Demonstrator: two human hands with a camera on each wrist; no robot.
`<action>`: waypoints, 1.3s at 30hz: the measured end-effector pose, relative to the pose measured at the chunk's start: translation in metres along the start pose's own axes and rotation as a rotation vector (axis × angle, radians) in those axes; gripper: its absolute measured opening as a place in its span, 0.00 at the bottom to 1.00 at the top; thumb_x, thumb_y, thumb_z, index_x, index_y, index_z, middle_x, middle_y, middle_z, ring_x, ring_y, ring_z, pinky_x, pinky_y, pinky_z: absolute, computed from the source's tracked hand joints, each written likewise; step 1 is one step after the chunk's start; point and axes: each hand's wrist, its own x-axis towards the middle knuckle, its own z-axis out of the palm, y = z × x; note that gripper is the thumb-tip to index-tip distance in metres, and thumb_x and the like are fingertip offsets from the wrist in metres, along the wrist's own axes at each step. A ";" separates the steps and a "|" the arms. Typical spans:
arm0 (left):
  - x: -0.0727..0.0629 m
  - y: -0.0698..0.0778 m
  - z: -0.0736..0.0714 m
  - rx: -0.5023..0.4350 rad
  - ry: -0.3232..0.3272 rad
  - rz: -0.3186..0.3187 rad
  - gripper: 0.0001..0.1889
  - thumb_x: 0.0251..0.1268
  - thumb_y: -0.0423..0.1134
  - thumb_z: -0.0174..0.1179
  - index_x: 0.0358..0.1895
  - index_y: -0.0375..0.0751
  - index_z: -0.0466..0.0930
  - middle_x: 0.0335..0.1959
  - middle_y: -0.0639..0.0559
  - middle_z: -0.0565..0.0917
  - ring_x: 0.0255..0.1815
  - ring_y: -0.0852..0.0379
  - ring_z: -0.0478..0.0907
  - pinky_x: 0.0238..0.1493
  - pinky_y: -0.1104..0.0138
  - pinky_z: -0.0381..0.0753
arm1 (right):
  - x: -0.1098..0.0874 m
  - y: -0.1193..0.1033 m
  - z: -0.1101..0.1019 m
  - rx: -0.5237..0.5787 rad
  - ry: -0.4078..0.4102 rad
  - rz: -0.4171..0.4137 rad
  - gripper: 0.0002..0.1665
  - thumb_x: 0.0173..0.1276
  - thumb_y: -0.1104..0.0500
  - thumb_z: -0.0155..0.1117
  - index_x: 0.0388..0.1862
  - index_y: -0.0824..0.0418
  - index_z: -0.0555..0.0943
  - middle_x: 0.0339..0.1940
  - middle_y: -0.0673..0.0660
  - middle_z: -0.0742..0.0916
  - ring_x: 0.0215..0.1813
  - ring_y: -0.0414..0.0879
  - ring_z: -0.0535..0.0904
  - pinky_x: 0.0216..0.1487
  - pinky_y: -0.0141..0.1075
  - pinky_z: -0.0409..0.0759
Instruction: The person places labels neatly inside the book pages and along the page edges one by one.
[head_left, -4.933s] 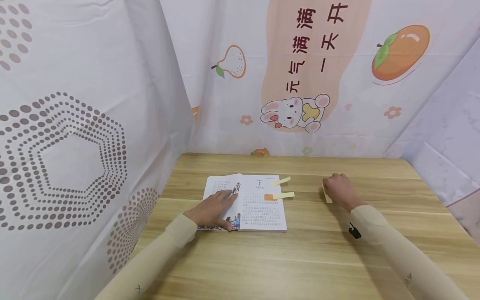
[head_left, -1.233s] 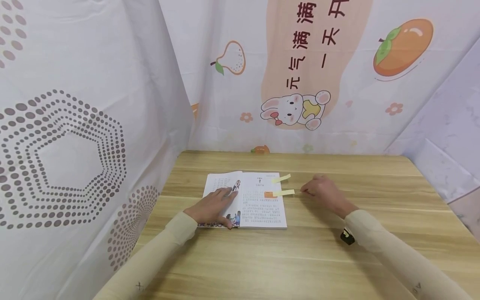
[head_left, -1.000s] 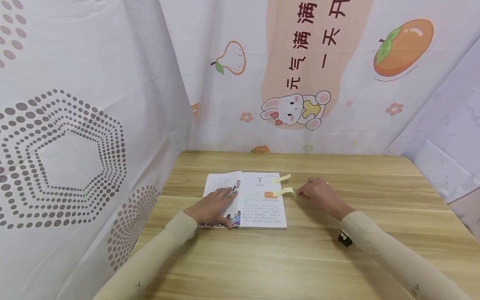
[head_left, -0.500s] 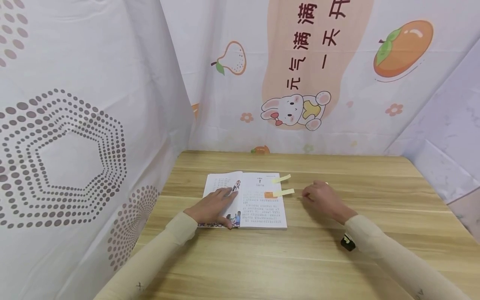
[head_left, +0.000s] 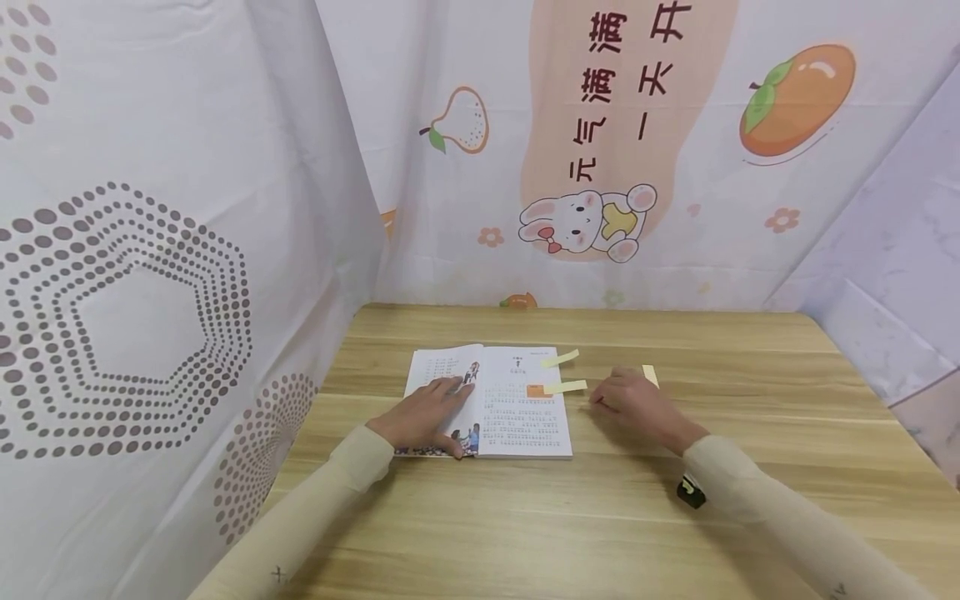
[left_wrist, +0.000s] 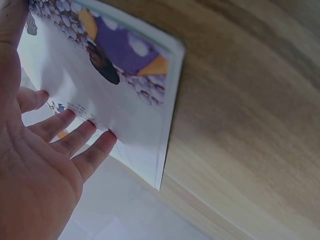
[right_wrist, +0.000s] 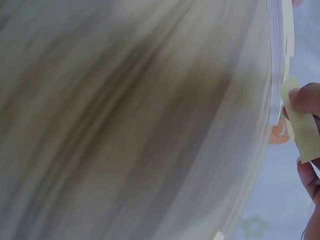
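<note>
An open book (head_left: pixel 522 429) lies on the table. My left hand (head_left: pixel 422 414) rests spread over its left page, and in the left wrist view the straight fingers (left_wrist: pixel 102 150) touch the paper. Two pale yellow sticky strips, an upper strip (head_left: pixel 561 358) and a lower strip (head_left: pixel 566 387), jut past the right page's edge. Just right of the book is my right hand (head_left: pixel 641 406). The right wrist view shows it pinching a yellow sticky note (right_wrist: pixel 303 127) between thumb and finger. Behind that hand, partly hidden, sits a yellow sticky note pad (head_left: pixel 650 375).
An orange patch (head_left: pixel 536 391) shows on the right page at the lower strip's inner end. Wood-grain table (head_left: pixel 487 533) surrounds the book. Patterned cloth (head_left: pixel 457 225) hangs behind the table and along its sides. A small black item (head_left: pixel 690 492) sits at the right wrist.
My right hand has moved left from the sticky note pad to beside the book, leaving the pad partly uncovered. Within the last second it shifted only slightly. My left hand has stayed in place.
</note>
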 end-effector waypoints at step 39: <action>0.002 -0.002 0.003 0.017 0.001 0.008 0.63 0.50 0.76 0.63 0.81 0.34 0.54 0.78 0.33 0.62 0.77 0.37 0.61 0.74 0.48 0.64 | 0.026 -0.033 0.018 0.017 -0.108 -0.240 0.14 0.57 0.66 0.80 0.43 0.55 0.93 0.41 0.46 0.91 0.42 0.43 0.75 0.42 0.34 0.75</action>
